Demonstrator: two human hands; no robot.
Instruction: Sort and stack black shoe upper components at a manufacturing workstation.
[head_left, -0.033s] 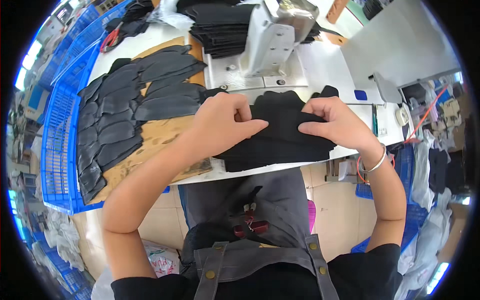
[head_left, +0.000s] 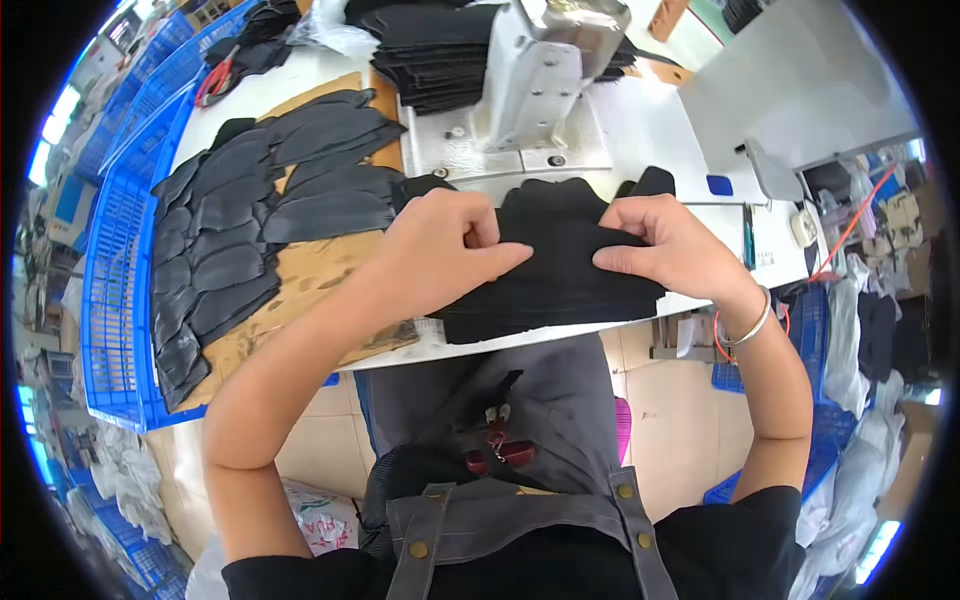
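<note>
A black fabric piece [head_left: 560, 270] with a lobed, glove-like far edge lies at the table's front edge, below the sewing machine [head_left: 535, 90]. My left hand [head_left: 440, 245] is closed on its left side, fingers curled under and thumb pressed on top. On the right side, my right hand [head_left: 655, 240] pinches the cloth between thumb and fingers. A silver bangle circles my right wrist. Dark shapes of more black cloth [head_left: 655, 182] show just beyond my right fingers. What lies under my curled left fingers is hidden.
Left of my hands, overlapping black glove-finger-like pieces [head_left: 230, 215] cover a brown board [head_left: 310, 285]. A blue basket [head_left: 120, 300] stands at the table's left edge. Red-handled scissors [head_left: 215, 82] and a stack of black cloth [head_left: 435, 60] lie farther back. A grey panel [head_left: 790, 90] rises at the right.
</note>
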